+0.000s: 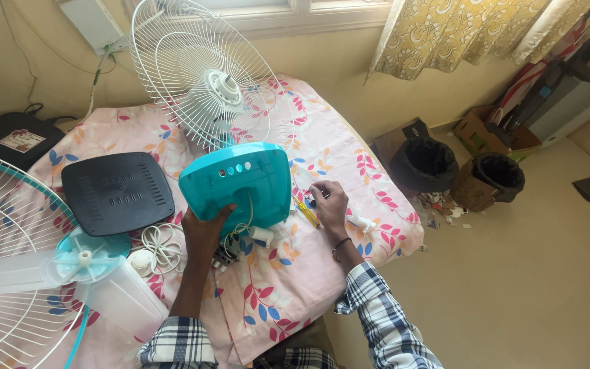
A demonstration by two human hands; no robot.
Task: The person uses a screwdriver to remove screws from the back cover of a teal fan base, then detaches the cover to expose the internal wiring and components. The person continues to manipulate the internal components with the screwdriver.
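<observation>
My left hand [206,229] clasps the teal fan housing [237,184] at bench [390,225] centre, steadying it upright; my right hand [329,201] pinches small parts [311,198] just right of it.

Entry: my two arms and hands, seen from the head camera.

I log a left hand [206,229] and a right hand [331,203], both bare, no gloves or rings that I can make out. Each forearm is uncovered up to a rolled sleeve of a checked shirt, dark blue and black lines on white. My right wrist carries a thin dark band [340,242] with a small metallic piece. My left wrist shows nothing worn.
</observation>
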